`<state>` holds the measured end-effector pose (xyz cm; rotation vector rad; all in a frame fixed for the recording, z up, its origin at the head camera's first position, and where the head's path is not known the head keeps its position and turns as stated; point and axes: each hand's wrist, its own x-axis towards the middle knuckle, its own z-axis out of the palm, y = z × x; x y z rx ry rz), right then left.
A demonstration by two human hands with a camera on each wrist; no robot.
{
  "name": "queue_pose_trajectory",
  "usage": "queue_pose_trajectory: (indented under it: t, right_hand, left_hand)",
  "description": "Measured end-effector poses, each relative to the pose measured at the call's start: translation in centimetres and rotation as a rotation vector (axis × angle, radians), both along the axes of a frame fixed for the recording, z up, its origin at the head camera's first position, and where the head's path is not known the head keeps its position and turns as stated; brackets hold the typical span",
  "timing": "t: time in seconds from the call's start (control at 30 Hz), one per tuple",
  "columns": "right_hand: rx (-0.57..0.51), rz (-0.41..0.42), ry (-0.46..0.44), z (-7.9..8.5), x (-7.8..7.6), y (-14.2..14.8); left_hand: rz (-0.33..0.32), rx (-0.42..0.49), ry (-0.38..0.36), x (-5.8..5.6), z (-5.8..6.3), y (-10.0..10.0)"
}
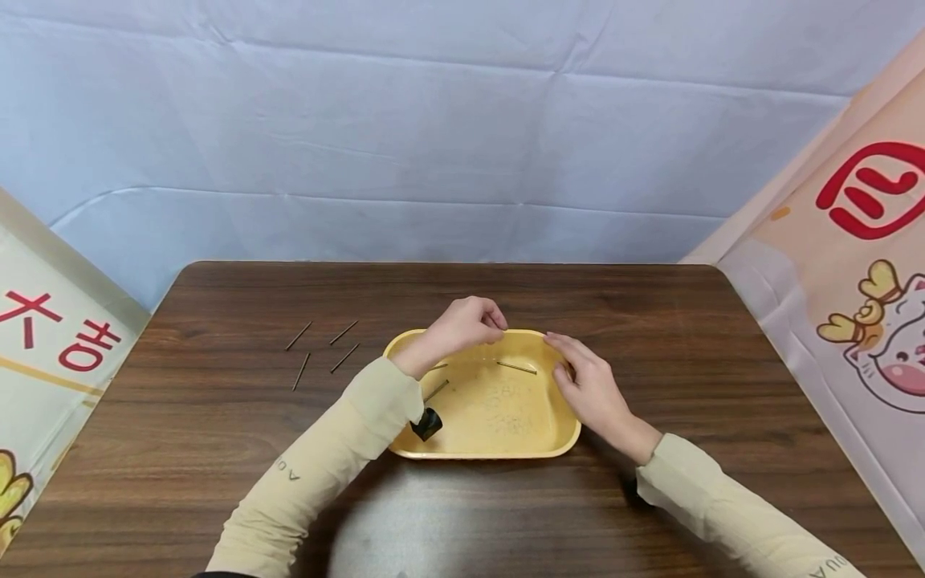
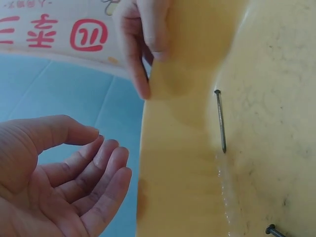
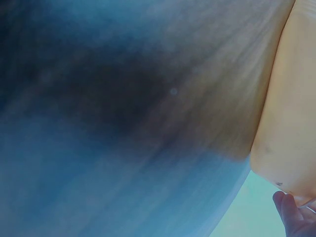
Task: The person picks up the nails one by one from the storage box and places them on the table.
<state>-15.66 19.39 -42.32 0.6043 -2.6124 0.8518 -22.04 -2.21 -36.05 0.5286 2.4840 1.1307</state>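
Observation:
A yellow plastic tray [image 1: 470, 449] sits on the table, with nails inside it. One nail [image 1: 516, 367] lies near its far side, and another nail [image 1: 437, 391] lies to the left, partly behind the left wrist. My left hand [image 1: 468, 323] hovers over the far rim; in the left wrist view its fingers are loosely curled, with the thumb close to the index finger and nothing visible between them. At the tray's right end my right hand [image 1: 596, 393] grips the rim, thumb on the inner side and fingers outside.
Several loose nails, such as this nail [image 1: 299, 335], lie on the dark wooden table [image 1: 217, 449] left of the tray. A pale cloth backdrop [image 1: 433, 160] hangs behind the table. A black object [image 1: 427, 424] shows beneath the left sleeve.

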Motion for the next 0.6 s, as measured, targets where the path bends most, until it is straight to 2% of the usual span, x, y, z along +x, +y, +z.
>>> queue_pose_trajectory:
  t: [0.2,0.6]
  right_hand:
    - [0.004,0.0,0.006,0.0,0.0,0.1]
    - [-0.004,0.007,0.004,0.2,0.1,0.1]
  left_hand:
    - [-0.008,-0.075,0.05,0.3,-0.1,0.7]
    - [-0.081,-0.222,0.188,0.8,0.0,2.0]
